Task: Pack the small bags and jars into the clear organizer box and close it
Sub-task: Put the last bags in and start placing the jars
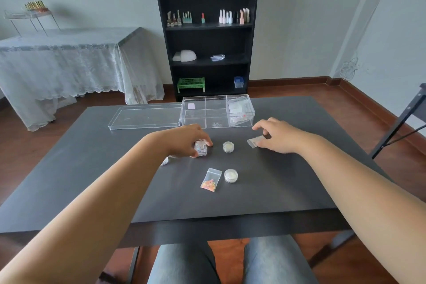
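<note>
Both my forearms reach out over the matte dark grey table (288, 191), palms down. My left hand (184, 138) curls over a small clear plastic bag of pastel bits (200, 148), thumb and fingertips pinching it, bag touching the tabletop. My right hand (280, 137) has fingers arched, thumb and a fingertip gripping the edge of a small flat whitish zip bag (254, 141) lying on the table. Between the hands sits a small round clear jar with pale lid (228, 146). Nearer me: a glossy zip bag of orange-pink flakes (211, 180) just beside a second round clear jar (230, 175). Another jar (164, 161) peeks from under my left wrist. The clear rigid three-compartment organizer box (217, 112) stands open at the far edge, bags in its right compartment, its flat clear lid (145, 116) lying left, touching it.
</note>
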{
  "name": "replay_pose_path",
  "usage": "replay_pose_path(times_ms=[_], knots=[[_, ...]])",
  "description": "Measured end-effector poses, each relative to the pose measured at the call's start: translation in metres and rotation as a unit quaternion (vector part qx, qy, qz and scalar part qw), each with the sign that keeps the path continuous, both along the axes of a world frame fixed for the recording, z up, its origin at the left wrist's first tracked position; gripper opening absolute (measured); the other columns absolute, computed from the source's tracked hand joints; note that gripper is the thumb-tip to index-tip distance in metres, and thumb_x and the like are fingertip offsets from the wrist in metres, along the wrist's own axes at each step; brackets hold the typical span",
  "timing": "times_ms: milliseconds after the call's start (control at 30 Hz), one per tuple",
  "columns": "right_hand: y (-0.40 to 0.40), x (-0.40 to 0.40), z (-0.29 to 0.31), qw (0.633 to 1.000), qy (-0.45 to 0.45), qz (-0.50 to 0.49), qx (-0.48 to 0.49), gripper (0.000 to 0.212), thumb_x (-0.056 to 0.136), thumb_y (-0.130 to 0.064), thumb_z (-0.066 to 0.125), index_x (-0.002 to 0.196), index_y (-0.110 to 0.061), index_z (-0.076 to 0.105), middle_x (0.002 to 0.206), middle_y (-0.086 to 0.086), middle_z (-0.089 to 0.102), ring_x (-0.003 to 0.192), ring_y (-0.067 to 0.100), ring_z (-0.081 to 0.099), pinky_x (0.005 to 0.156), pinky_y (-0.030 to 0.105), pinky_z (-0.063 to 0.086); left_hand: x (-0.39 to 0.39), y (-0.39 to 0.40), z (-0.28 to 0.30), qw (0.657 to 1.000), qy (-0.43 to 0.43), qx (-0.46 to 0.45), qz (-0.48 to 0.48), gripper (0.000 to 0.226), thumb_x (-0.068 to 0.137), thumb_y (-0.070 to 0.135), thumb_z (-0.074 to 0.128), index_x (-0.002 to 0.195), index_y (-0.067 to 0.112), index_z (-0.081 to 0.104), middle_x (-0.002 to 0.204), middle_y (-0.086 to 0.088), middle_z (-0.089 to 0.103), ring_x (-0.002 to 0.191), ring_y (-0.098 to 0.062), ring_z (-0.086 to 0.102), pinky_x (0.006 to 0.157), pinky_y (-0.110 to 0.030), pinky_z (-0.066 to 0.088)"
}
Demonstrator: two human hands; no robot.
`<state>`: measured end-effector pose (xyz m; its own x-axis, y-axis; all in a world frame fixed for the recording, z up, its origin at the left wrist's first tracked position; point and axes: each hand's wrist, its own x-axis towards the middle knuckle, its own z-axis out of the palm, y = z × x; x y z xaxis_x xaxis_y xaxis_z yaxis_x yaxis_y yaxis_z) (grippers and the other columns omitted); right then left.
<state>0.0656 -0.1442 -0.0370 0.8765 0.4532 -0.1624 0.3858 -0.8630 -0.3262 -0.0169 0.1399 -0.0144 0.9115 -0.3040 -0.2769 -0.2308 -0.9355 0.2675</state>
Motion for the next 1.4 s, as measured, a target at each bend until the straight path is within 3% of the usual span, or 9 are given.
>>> replay_pose_path(times_ms=[100,267,433,633,800,1000,1200,1333,1400], knots=[[0.011,0.0,0.011,0.999,0.037,-0.007,-0.035,0.043,0.085,-0.04,0.06,0.127,-0.039,0.049,0.115,-0.002,0.042,0.096,0.018,0.054,0.079,0.033,0.047,0.004,-0.002,0.001,1.0,-0.008,-0.016,0.006,0.034,0.086,0.019,0.07,0.113,0.037,0.061,0.11,0.008,0.048,0.092,-0.004,0.052,0.082,-0.025,0.036],[0.019,0.002,0.014,0.999,0.049,-0.012,-0.003,0.018,0.078,-0.033,0.068,0.092,-0.033,0.057,0.103,-0.008,0.047,0.092,0.016,0.055,0.07,0.03,0.044,0.009,-0.009,-0.001,0.998,-0.022,-0.055,0.025,0.026,0.077,0.026,0.079,0.098,0.033,0.065,0.091,0.011,0.052,0.078,0.001,0.05,0.072,-0.027,0.039],[0.015,-0.006,-0.008,0.985,0.032,-0.047,0.16,0.008,0.078,-0.028,0.065,0.076,-0.032,0.058,0.085,-0.009,0.061,0.069,0.009,0.056,0.054,0.023,0.041,0.01,-0.008,-0.01,0.994,-0.026,-0.092,0.056,0.021,0.079,0.029,0.075,0.096,0.033,0.063,0.076,0.006,0.053,0.065,-0.01,0.049,0.06,-0.024,0.04],[0.011,-0.01,-0.019,0.919,0.044,-0.121,0.372,0.007,0.076,-0.037,0.073,0.074,-0.034,0.067,0.079,-0.01,0.069,0.072,0.005,0.06,0.063,0.022,0.043,0.01,-0.003,-0.014,0.981,-0.049,-0.177,0.065,0.006,0.084,0.031,0.071,0.09,0.033,0.07,0.07,0.016,0.06,0.063,0.0,0.053,0.062,-0.019,0.042],[0.013,-0.009,-0.021,0.854,0.056,-0.174,0.487,0.013,0.081,-0.035,0.072,0.073,-0.026,0.073,0.063,-0.018,0.064,0.054,-0.006,0.05,0.064,0.024,0.039,0.021,-0.009,-0.005,0.918,-0.124,-0.348,0.142,0.007,0.084,0.027,0.073,0.082,0.033,0.068,0.07,0.011,0.069,0.058,0.001,0.058,0.058,-0.022,0.049],[0.022,-0.009,-0.023,0.802,0.041,-0.196,0.563,0.006,0.081,-0.027,0.073,0.077,-0.024,0.077,0.082,0.0,0.073,0.076,0.008,0.062,0.072,0.022,0.046,0.044,-0.034,0.004,0.799,-0.278,-0.478,0.239,0.007,0.08,0.04,0.076,0.077,0.034,0.073,0.059,0.01,0.048,0.051,-0.004,0.038,0.048,-0.016,0.035],[0.037,0.001,-0.013,0.811,-0.019,-0.194,0.552,0.006,0.078,-0.025,0.076,0.079,-0.03,0.073,0.073,-0.003,0.068,0.063,0.001,0.058,0.062,0.017,0.045,0.063,-0.057,-0.008,0.774,-0.329,-0.419,0.342,0.007,0.085,0.038,0.067,0.084,0.034,0.073,0.064,0.019,0.062,0.058,0.0,0.055,0.046,-0.008,0.035],[0.05,0.012,0.007,0.836,-0.046,-0.163,0.522,0.007,0.077,-0.021,0.075,0.075,-0.025,0.07,0.068,-0.009,0.07,0.059,0.001,0.06,0.056,0.017,0.047,0.069,-0.055,-0.02,0.801,-0.396,-0.256,0.369,0.016,0.089,0.047,0.057,0.081,0.038,0.067,0.068,0.022,0.06,0.082,-0.011,0.051,0.072,-0.031,0.024],[0.057,0.02,0.018,0.85,-0.047,-0.159,0.499,0.008,0.076,-0.019,0.073,0.074,-0.024,0.068,0.066,-0.007,0.069,0.055,0.004,0.061,0.057,0.02,0.05,0.072,-0.052,-0.028,0.812,-0.402,-0.192,0.378,0.021,0.088,0.054,0.052,0.078,0.04,0.066,0.083,0.02,0.064,0.098,-0.016,0.045,0.07,-0.033,0.013]])
